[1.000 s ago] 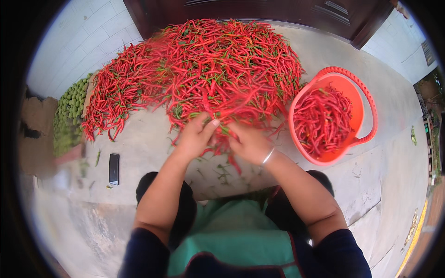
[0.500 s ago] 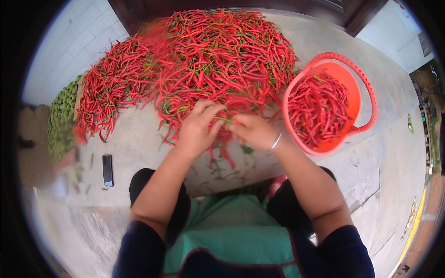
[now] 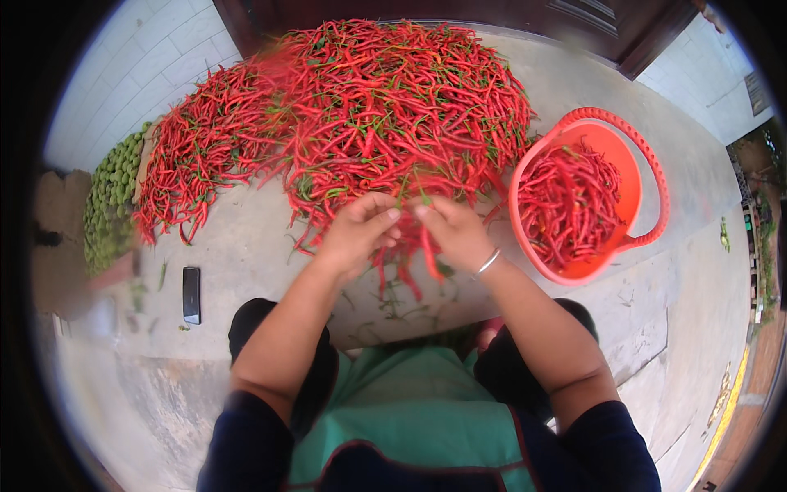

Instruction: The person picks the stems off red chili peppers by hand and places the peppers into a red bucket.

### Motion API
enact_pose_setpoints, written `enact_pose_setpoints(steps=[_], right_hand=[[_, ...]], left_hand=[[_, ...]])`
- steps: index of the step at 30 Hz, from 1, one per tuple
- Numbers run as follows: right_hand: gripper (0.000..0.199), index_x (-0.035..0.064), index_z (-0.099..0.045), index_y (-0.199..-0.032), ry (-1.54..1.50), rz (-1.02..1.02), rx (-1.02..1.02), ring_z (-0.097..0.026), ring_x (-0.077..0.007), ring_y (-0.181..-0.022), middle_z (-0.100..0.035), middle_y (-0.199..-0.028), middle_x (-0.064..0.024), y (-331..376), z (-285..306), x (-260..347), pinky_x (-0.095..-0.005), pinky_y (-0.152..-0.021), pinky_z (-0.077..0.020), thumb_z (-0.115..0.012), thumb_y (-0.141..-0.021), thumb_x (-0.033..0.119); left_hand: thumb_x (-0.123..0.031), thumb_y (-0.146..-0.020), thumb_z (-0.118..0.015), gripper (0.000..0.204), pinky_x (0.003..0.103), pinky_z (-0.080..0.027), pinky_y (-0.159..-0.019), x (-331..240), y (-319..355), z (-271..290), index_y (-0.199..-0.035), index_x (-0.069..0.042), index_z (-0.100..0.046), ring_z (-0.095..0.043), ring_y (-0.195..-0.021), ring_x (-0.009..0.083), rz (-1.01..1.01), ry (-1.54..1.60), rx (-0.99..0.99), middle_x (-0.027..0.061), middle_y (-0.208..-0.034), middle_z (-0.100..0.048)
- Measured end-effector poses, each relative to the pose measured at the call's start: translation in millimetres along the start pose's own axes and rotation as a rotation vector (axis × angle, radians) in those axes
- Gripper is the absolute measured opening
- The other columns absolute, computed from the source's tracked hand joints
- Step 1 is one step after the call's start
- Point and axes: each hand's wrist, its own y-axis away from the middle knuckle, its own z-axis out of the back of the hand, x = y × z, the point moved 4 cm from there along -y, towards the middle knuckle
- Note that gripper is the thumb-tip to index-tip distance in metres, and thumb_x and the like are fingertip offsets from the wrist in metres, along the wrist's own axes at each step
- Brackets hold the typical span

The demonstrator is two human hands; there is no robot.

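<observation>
My left hand [image 3: 357,232] is closed in a pinch, with a thin green chili stem [image 3: 402,192] sticking up at its fingertips. Just to its right, my right hand [image 3: 453,234], with a silver bangle at the wrist, grips a red chili pepper [image 3: 430,252]. That chili's body hangs below the fingers and its green stem end shows above them. Both hands hover over the near edge of a large heap of red chilies [image 3: 410,98] on the concrete floor. Several loose chilies lie beneath the hands.
A coral-red basket [image 3: 638,176] with a raised handle stands at the right, partly filled with red chilies. A dark phone [image 3: 191,295] lies on the floor at the left. Green round produce [image 3: 115,189] is piled at the far left. Behind the heap is a dark door [image 3: 566,33].
My hands, earlier close together on a chili's green stem, are now slightly apart at the fingertips. A red chili now hangs below my right hand. The view has shifted a little.
</observation>
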Motion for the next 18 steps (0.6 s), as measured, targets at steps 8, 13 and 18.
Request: enact_pose_setpoints(steps=[8,13,18], right_hand=[[0.021,0.0003,-0.054,-0.097,-0.157,-0.198,0.17,-0.06,-0.0162,-0.065,-0.061,-0.077,-0.0099,6.9,-12.5,8.9,-0.0298,-0.061,-0.0471,-0.048,-0.091,0.019],[0.019,0.0006,-0.052,-0.086,-0.092,-0.19,0.27,-0.058,-0.017,-0.061,-0.061,-0.073,-0.0086,10.4,-13.8,3.0,-0.031,-0.059,-0.0464,-0.05,-0.09,0.019],[0.026,0.0006,-0.052,-0.085,0.119,-0.157,0.361,-0.058,-0.0235,-0.062,-0.06,-0.07,-0.0125,12.2,-7.6,0.8,-0.0359,-0.061,-0.045,-0.051,-0.089,0.026]], left_hand=[[-0.009,-0.089,-0.055,0.012,0.021,-0.049,-0.063,3.9,4.2,-13.4,-0.1,-0.006,-0.057,-0.058,-0.073,0.0076,0.017,-0.038,-0.011,0.0007,-0.087,-0.06],[-0.008,-0.088,-0.057,0.013,0.021,-0.048,-0.063,-0.5,0.1,-6.8,-0.1,-0.006,-0.056,-0.057,-0.068,0.0076,-0.098,-0.27,0.069,0.002,-0.089,-0.061],[-0.008,-0.085,-0.061,0.01,0.022,-0.048,-0.063,-16.6,4.4,-5.7,-0.093,-0.004,-0.058,-0.057,-0.069,0.0075,-0.198,-0.458,-0.065,0.0017,-0.088,-0.061]])
